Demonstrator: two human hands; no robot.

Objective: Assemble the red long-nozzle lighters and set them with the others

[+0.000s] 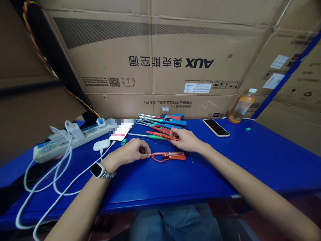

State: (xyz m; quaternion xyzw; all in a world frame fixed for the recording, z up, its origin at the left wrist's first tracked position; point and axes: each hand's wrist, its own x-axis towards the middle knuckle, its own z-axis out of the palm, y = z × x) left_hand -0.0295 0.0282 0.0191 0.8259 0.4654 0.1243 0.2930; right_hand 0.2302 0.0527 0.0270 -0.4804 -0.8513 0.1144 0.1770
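An opened red lighter half (179, 156) lies on the blue table with its inner parts and thin wires showing. My left hand (136, 149) pinches its narrow front end. My right hand (184, 139), just above and to the right, grips a separate red casing half (162, 135). Behind that casing lies a green lighter (154, 137) with a long metal tube. Farther back, several red and blue long-necked lighters (173, 122) are piled side by side. Beside the opened half, to the right, is a thin metal rod (191, 157).
At left are a power strip (41, 154), looped white cables (59, 167) and a white earphone case (101, 145). A phone (216, 128) and a drink bottle (242, 107) stand toward the right. Cardboard (112, 70) walls the table's back.
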